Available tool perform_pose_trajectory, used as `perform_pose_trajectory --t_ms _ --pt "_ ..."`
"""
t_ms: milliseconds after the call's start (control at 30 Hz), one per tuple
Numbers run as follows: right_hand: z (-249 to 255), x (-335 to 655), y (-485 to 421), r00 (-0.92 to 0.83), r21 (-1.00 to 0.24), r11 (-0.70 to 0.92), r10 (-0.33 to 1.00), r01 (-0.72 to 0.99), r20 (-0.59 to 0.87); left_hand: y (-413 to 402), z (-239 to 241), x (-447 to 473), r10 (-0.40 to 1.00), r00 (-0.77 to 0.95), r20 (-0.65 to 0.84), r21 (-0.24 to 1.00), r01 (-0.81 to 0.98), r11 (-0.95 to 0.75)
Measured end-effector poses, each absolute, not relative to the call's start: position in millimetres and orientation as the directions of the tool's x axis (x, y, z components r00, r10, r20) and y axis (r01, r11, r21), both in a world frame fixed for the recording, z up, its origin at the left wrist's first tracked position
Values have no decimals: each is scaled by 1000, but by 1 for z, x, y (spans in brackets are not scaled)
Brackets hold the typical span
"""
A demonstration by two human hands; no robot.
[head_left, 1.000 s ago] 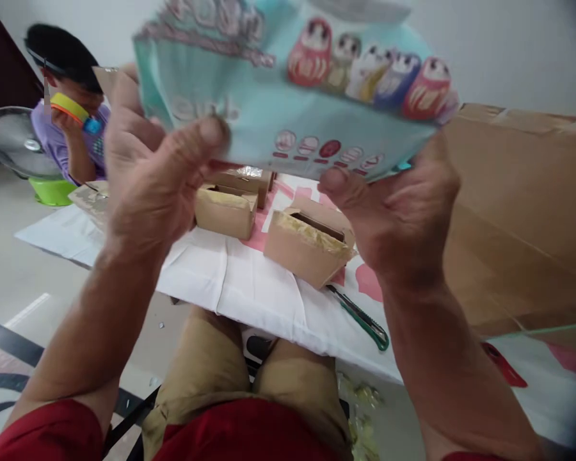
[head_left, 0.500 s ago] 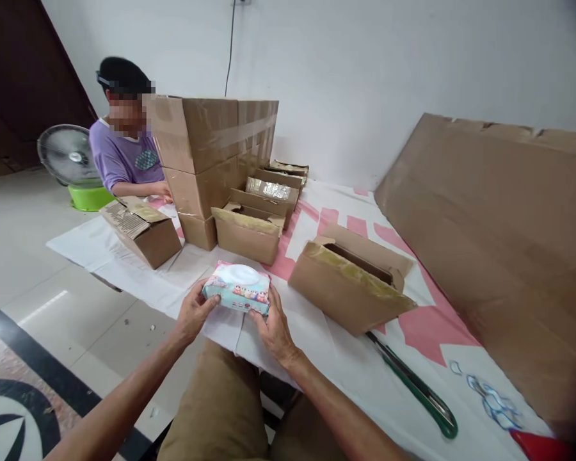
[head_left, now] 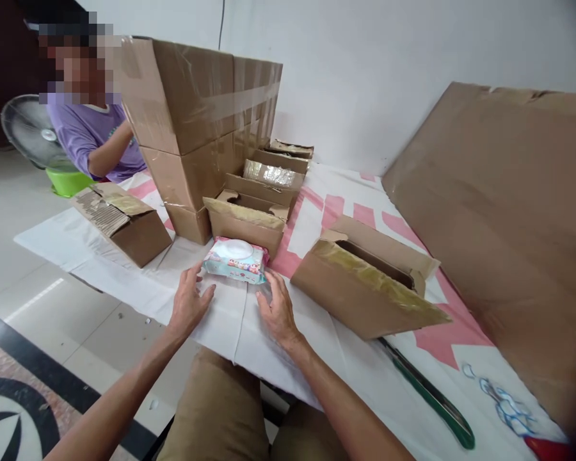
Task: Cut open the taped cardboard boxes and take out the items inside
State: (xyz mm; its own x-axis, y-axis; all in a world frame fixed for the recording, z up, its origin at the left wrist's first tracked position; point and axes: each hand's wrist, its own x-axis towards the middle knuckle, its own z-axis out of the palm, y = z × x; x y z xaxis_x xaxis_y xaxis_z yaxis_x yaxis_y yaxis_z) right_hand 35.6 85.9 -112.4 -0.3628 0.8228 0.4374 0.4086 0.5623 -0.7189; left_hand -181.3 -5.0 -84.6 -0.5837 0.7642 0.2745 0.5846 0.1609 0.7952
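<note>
A pack of wet wipes (head_left: 235,261), pink and light blue with a white lid on top, rests on the white cloth of the table. My left hand (head_left: 191,299) is just off its left end, fingers apart and holding nothing. At the pack's right end is my right hand (head_left: 277,307), also open, its fingertips close to the wrapper; whether they touch it I cannot tell. Right behind the pack stands an open cardboard box (head_left: 244,227). Another open cardboard box (head_left: 350,288) sits to the right of my right hand.
Taped cartons (head_left: 201,96) are stacked at the back left, with a smaller box (head_left: 125,224) beside them. A green-handled cutter (head_left: 432,397) lies at the right. A large cardboard sheet (head_left: 504,211) leans there too. Beyond the stack sits a person in a purple top (head_left: 81,141), near a fan (head_left: 26,128).
The wet wipes pack went from between my hands down onto the table, farther from me. Both hands have let go of it. The view has shifted, and the other person's arm has risen.
</note>
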Motion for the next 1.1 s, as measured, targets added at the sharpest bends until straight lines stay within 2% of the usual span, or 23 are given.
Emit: perform_pose_trajectory --t_ms 233,533,867,1100 --pt "-114 0 106 -313 -738 542 839 402 445 45 -76 -174 776 -563 283 737 645 199" --pt "-118 -18 133 -241 -738 473 881 482 407 91 -70 -182 816 -529 234 675 692 256" --pt "-120 -32 175 -194 -751 375 927 543 322 140 -71 -188 819 -536 203 709 658 255" --pt "-106 -11 139 -278 -733 430 902 527 330 126 -71 -173 748 -619 239 796 566 213"
